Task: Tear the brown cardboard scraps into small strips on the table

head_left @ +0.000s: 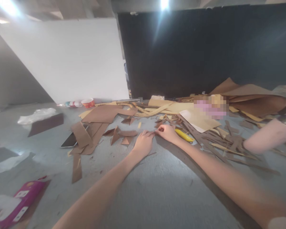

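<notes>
Over the middle of the grey table, my left hand rests low with its fingers bent together toward my right hand. My right hand is closed in a pinch, its fingertips meeting those of the left. A small dark sliver seems to lie between the fingertips, but it is too small and blurred to name. Just left of my left hand are several curved brown leather-like offcuts. A long yellow object, perhaps a tool handle, lies beside my right wrist. More small brown scraps lie just beyond my hands.
Brown sheets partly cover a phone on the left. Strips are heaped at right, near another person's arm. A purple tissue pack lies front left. A red cup stands by the white panel.
</notes>
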A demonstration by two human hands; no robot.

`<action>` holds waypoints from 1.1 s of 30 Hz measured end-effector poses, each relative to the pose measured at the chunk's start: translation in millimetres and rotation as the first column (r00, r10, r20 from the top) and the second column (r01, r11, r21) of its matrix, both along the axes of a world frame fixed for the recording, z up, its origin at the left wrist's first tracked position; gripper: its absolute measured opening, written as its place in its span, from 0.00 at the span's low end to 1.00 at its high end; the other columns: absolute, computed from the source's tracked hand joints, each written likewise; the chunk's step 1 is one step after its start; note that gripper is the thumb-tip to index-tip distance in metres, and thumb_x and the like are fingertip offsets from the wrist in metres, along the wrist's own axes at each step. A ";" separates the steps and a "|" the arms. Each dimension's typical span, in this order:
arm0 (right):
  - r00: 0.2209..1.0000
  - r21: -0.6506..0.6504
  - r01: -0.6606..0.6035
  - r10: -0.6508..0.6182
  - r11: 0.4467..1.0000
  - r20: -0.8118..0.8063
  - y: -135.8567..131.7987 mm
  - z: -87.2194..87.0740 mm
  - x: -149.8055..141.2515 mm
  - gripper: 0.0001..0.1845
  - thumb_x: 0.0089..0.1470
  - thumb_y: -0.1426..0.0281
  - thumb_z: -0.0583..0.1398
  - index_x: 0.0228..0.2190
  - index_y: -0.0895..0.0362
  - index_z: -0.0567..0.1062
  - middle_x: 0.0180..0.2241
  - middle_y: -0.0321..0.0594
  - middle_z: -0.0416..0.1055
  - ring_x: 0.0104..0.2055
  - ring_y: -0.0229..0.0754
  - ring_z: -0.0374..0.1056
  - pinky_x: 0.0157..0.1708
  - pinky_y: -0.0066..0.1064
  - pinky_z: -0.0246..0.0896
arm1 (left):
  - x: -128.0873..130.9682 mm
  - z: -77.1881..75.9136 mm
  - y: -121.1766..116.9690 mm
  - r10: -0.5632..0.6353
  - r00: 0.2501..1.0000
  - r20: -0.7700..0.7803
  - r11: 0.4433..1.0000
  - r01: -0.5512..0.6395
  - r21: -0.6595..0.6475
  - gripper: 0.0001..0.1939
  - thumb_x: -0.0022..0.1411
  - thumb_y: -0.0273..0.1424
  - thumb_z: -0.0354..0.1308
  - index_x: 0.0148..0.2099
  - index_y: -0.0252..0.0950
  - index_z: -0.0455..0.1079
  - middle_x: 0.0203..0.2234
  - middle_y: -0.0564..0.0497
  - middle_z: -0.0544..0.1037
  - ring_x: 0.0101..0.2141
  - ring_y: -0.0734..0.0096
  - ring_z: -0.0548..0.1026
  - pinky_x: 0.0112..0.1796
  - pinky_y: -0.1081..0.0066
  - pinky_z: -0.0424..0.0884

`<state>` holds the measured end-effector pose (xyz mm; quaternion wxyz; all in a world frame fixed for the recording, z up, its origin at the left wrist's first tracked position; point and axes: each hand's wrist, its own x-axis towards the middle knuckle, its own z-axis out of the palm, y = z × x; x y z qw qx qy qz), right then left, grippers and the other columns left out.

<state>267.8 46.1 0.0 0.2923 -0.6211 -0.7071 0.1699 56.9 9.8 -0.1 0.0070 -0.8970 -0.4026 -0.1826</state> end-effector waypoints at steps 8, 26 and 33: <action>1.000 0.056 -0.025 0.025 0.998 -0.011 3.8 -5.9 1.2 0.11 0.60 0.60 0.72 0.31 0.54 0.84 0.31 0.41 0.83 0.37 0.50 0.78 0.49 0.41 0.60 | -0.6 2.5 0.2 -0.046 0.999 -0.027 0.999 0.046 -0.024 0.25 0.69 0.16 0.53 0.64 0.32 0.77 0.62 0.37 0.81 0.64 0.52 0.74 0.62 0.52 0.75; 0.789 0.242 -0.560 0.420 0.793 0.449 -2.4 2.1 17.4 0.11 0.63 0.77 0.58 0.32 0.56 0.79 0.32 0.43 0.80 0.37 0.46 0.69 0.49 0.42 0.45 | 0.0 4.6 1.6 -0.081 0.996 0.028 0.995 0.082 -0.062 0.29 0.65 0.13 0.50 0.64 0.30 0.76 0.61 0.38 0.81 0.61 0.53 0.78 0.63 0.54 0.75; 0.773 0.203 -0.556 0.412 0.806 0.483 -15.3 14.8 11.3 0.10 0.61 0.77 0.58 0.30 0.57 0.77 0.31 0.44 0.79 0.35 0.45 0.67 0.49 0.42 0.46 | -1.3 1.7 3.2 -0.079 0.997 0.023 0.994 0.080 -0.072 0.30 0.62 0.13 0.52 0.63 0.31 0.76 0.63 0.37 0.80 0.62 0.52 0.77 0.65 0.53 0.73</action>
